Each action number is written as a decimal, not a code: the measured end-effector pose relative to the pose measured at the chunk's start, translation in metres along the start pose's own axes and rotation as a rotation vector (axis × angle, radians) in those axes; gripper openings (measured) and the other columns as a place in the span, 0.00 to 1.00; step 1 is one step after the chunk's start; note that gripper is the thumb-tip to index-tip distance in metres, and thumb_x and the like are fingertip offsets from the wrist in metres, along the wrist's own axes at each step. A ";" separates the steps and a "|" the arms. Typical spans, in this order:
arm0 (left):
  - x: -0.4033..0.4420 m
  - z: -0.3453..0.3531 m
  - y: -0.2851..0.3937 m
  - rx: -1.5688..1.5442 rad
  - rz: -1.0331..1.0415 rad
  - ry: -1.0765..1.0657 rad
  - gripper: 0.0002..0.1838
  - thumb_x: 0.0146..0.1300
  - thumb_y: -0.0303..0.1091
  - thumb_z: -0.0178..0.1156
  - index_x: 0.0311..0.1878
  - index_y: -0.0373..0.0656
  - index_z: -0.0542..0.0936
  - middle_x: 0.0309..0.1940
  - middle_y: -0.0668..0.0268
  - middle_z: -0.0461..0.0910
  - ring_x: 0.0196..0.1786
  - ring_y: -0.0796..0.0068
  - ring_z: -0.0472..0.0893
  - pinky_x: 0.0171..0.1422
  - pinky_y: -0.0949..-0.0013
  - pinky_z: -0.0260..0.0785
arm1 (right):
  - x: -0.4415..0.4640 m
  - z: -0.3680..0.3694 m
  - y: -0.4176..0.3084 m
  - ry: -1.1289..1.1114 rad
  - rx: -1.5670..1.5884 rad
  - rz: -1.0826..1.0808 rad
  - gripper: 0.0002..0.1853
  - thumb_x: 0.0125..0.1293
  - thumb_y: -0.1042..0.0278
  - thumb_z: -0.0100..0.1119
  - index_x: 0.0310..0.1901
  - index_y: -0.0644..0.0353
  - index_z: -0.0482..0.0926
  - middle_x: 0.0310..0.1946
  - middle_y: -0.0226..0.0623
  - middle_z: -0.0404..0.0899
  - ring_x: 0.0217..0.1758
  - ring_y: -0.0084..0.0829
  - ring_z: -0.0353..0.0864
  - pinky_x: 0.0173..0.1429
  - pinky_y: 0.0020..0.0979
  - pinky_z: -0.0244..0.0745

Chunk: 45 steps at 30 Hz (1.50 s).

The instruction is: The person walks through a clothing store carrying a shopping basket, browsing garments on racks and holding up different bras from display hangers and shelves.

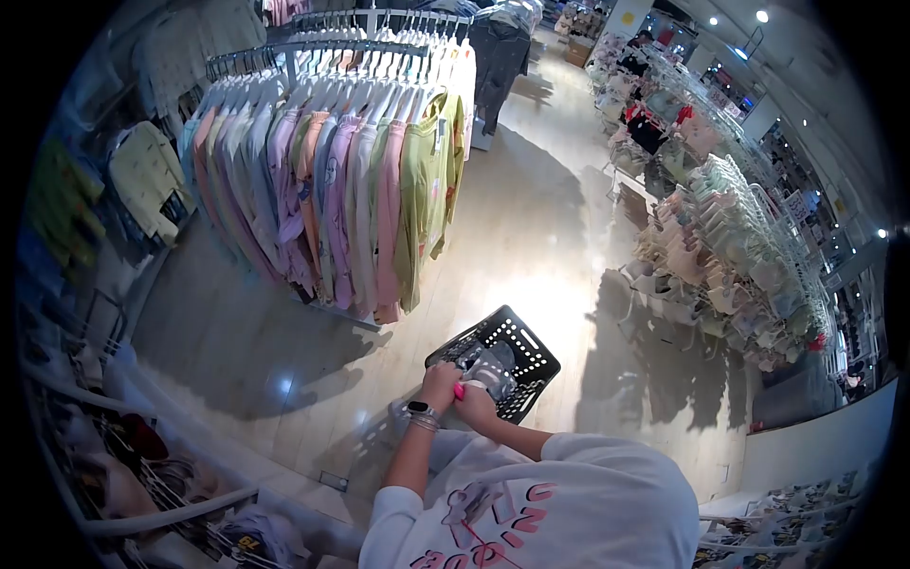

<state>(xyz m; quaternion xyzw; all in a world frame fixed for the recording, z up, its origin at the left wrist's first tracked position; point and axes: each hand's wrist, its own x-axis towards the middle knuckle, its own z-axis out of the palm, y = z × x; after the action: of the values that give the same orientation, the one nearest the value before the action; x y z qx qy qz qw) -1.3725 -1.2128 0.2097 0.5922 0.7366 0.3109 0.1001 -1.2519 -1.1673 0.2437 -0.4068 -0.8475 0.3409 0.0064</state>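
The left hand (441,385) was curled, knuckles up, its fingertips tucked out of my sight, with a dark-faced watch (418,408) and thin bracelets (425,425) at the wrist. Just beside it the right hand (477,410) was bent inward, also mostly closed. A small bright pink piece (460,391) showed between the two, touching both; how firmly either hand had hold of it, I couldn't tell.

Right beyond the hands was a black shopping basket (543,364), tilted, its walls pierced with holes. In it lay a grey bundle (497,362), partly hidden by the right hand. The person wore a white top (607,484) with pink and dark lettering.

Past the basket, the pale floor (536,213) caught a bright patch of light. Ahead to the left stood a rack of pastel clothes (284,180) on hangers, a green garment (427,180) at its near end, and a yellowish top (147,175) hung farther left. Across the aisle, small pale garments (739,247) crowded a long display on the right, and ceiling lights (761,16) shone above that side.
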 end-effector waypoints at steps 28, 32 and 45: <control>0.106 -0.023 -0.083 -0.135 0.490 -0.272 0.03 0.51 0.34 0.55 0.27 0.49 0.77 0.29 0.66 0.74 0.39 0.64 0.75 0.42 0.63 0.67 | 0.079 0.035 -0.054 0.321 0.283 0.462 0.15 0.55 0.59 0.60 0.30 0.66 0.79 0.27 0.54 0.80 0.33 0.52 0.81 0.37 0.46 0.74; 0.103 -0.037 -0.100 -0.135 0.532 -0.353 0.04 0.53 0.33 0.53 0.30 0.49 0.77 0.31 0.66 0.74 0.41 0.63 0.74 0.44 0.60 0.66 | 0.084 0.050 -0.077 0.289 0.174 0.626 0.15 0.55 0.56 0.58 0.34 0.62 0.79 0.30 0.53 0.80 0.37 0.53 0.81 0.40 0.49 0.73; 0.074 -0.110 -0.180 -0.054 0.621 -0.553 0.06 0.55 0.33 0.53 0.31 0.48 0.80 0.35 0.63 0.77 0.44 0.60 0.76 0.44 0.56 0.69 | 0.092 0.104 -0.201 0.426 -0.068 0.727 0.13 0.51 0.59 0.62 0.29 0.62 0.79 0.28 0.50 0.80 0.34 0.50 0.81 0.39 0.47 0.75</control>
<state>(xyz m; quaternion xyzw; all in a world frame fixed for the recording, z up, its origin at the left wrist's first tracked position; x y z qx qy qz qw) -1.5960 -1.1997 0.2090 0.8447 0.4598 0.1746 0.2111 -1.4811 -1.2507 0.2559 -0.7405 -0.6395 0.2010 0.0472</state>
